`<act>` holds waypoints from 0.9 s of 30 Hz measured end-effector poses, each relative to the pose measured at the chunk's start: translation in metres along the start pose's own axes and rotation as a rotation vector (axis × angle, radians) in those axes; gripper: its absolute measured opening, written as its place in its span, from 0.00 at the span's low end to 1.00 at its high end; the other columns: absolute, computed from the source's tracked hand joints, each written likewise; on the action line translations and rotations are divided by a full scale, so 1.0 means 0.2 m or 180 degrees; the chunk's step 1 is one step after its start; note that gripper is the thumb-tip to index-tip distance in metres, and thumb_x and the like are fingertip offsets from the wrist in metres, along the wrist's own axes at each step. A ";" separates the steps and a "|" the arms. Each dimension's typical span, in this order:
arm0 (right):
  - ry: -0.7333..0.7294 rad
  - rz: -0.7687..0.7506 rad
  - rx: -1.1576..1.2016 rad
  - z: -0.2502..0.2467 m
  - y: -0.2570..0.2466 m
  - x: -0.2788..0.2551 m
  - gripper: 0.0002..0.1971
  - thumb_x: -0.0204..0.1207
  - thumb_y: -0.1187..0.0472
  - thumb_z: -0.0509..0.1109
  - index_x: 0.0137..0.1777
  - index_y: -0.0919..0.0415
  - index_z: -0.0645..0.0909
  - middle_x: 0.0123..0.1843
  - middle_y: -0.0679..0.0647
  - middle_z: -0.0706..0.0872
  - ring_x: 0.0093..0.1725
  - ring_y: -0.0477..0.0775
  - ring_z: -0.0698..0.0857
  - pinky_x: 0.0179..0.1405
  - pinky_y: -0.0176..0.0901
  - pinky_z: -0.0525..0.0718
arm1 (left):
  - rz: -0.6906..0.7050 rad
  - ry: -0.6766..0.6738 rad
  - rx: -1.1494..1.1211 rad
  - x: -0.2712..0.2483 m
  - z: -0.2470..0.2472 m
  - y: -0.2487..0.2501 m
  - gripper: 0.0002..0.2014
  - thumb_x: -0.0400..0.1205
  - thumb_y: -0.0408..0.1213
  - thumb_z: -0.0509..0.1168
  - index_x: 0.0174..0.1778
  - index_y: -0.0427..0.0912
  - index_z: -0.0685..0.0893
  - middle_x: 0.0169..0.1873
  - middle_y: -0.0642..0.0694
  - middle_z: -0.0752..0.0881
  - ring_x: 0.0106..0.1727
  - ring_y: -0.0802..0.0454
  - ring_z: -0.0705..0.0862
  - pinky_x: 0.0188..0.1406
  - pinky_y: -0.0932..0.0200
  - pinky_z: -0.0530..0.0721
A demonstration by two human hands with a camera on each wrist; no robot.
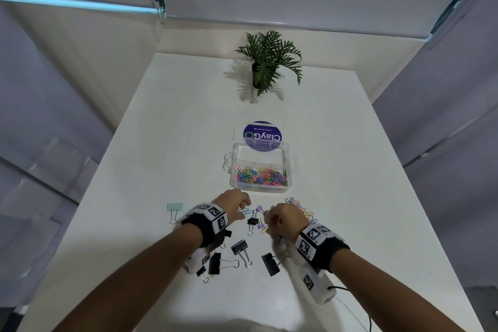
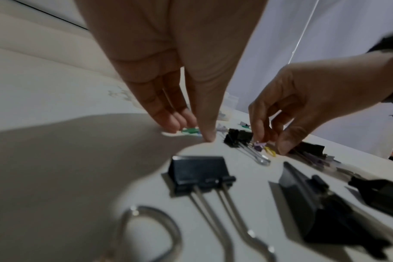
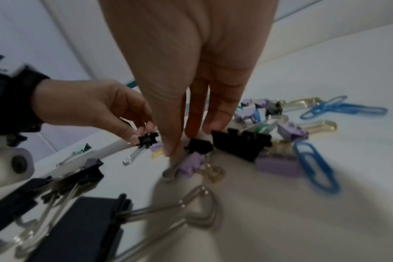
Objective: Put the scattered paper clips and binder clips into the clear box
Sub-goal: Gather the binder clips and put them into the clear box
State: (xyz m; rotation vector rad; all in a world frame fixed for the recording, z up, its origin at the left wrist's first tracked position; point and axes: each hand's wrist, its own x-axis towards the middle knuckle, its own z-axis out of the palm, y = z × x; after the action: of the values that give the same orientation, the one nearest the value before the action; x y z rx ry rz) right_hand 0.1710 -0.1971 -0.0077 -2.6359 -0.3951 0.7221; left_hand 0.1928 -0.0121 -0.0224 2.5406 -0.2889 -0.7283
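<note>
The clear box (image 1: 234,162) stands open mid-table, with several coloured paper clips heaped in its near half. Just in front of it, both hands reach down to the table. My left hand (image 1: 234,201) (image 2: 192,132) closes thumb and fingertips on a small green clip (image 2: 189,130) lying on the table. My right hand (image 1: 281,219) (image 2: 270,145) pinches at a small purple binder clip (image 2: 258,146) beside a yellow paper clip (image 2: 270,151). A small black binder clip (image 1: 252,221) (image 3: 148,139) lies between the hands. Larger black binder clips (image 1: 239,246) lie nearer me.
A mint binder clip (image 1: 174,207) lies alone to the left. Several purple, yellow and blue clips (image 1: 299,206) are strewn beyond my right hand. The box's lid with a purple round label (image 1: 262,135) stands behind it. A potted plant (image 1: 265,62) stands at the table's far end.
</note>
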 end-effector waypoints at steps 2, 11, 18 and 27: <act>0.0022 0.0044 0.0091 0.01 0.00 0.00 0.10 0.68 0.67 0.70 0.49 0.61 0.87 0.54 0.60 0.88 0.55 0.59 0.85 0.48 0.36 0.76 | 0.0004 0.0019 0.0042 0.01 0.01 0.00 0.15 0.78 0.31 0.70 0.60 0.39 0.83 0.58 0.41 0.86 0.59 0.44 0.84 0.59 0.55 0.80; -0.0293 0.0017 -0.0041 0.03 0.02 -0.03 0.04 0.68 0.67 0.69 0.37 0.59 0.83 0.43 0.56 0.85 0.49 0.58 0.85 0.42 0.34 0.76 | 0.0111 -0.0203 0.0680 0.02 0.03 0.08 0.12 0.82 0.29 0.62 0.59 0.36 0.84 0.62 0.38 0.81 0.64 0.40 0.80 0.62 0.52 0.77; 0.0614 0.0325 0.0273 -0.07 0.13 -0.04 0.04 0.72 0.66 0.68 0.39 0.63 0.84 0.46 0.62 0.89 0.49 0.60 0.84 0.47 0.43 0.77 | 0.0160 -0.0431 0.1251 0.02 0.03 0.12 0.14 0.84 0.28 0.54 0.62 0.30 0.79 0.64 0.32 0.79 0.66 0.36 0.78 0.64 0.47 0.75; 0.0777 0.0997 0.0542 -0.19 0.42 -0.10 0.08 0.72 0.68 0.67 0.46 0.60 0.87 0.49 0.57 0.91 0.46 0.53 0.85 0.33 0.23 0.71 | 0.0182 0.0264 0.0351 0.07 -0.12 0.16 0.11 0.82 0.29 0.59 0.56 0.36 0.84 0.58 0.40 0.87 0.60 0.43 0.84 0.58 0.55 0.81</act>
State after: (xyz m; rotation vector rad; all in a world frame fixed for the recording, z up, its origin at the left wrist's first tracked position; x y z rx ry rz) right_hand 0.1893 -0.2889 -0.0046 -2.6059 0.1448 0.4884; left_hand 0.2154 -0.0342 0.0059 2.6467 -0.3817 -0.5990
